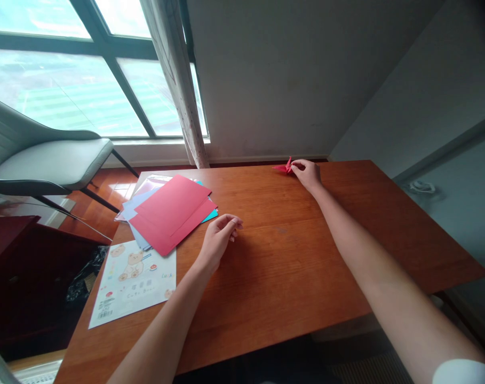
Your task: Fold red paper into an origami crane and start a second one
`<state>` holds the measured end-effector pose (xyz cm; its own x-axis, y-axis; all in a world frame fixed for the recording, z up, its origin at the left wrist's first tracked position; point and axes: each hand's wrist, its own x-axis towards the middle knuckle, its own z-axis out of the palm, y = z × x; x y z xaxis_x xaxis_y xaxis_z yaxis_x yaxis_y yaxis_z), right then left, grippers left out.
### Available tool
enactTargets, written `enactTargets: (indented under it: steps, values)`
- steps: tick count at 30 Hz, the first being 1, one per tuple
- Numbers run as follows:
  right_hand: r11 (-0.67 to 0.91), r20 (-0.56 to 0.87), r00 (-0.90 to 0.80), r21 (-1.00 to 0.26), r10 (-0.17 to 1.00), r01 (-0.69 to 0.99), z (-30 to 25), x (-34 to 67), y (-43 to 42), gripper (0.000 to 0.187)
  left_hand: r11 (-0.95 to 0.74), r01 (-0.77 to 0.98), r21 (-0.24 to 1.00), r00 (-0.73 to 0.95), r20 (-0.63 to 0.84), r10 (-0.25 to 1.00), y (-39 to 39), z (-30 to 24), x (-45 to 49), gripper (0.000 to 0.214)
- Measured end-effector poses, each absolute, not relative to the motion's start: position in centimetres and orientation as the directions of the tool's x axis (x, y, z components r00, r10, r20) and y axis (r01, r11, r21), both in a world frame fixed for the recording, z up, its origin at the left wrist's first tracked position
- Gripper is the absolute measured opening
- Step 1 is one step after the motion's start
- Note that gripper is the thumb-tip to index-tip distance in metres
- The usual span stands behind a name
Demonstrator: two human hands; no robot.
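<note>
Fingers (299, 166) of the right hand (308, 174) are pinched on a red paper crane (284, 168), which sits at the far edge of the bench (306, 256) near the wall. The left hand (220, 237) rests on the wood, loosely curled and holding nothing, just beside the red sheet (170, 213) topping a stack of coloured paper. The step looks like setting the folded crane down. Releasing it calls for a gentle parting of the fingers so it stays upright.
</note>
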<state>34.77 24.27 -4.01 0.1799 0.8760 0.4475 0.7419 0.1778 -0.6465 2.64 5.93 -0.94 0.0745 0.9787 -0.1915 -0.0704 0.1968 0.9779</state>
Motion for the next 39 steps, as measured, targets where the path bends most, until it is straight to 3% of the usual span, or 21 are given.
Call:
enactTargets:
  steps: [27,39]
  values:
    - [0.183,0.493,0.112,-0.511,0.863,0.84,-3.5,35.5,25.1,0.015,0.182,-0.059,0.982,0.077,-0.177,0.981,5.9,-1.1,2.6,0.022]
    - [-0.002,0.453,0.262,-0.498,0.852,0.867,-3.0,34.4,25.0,0.019,0.187,-0.062,0.98,0.094,-0.181,0.979,6.0,-1.3,2.5,0.019]
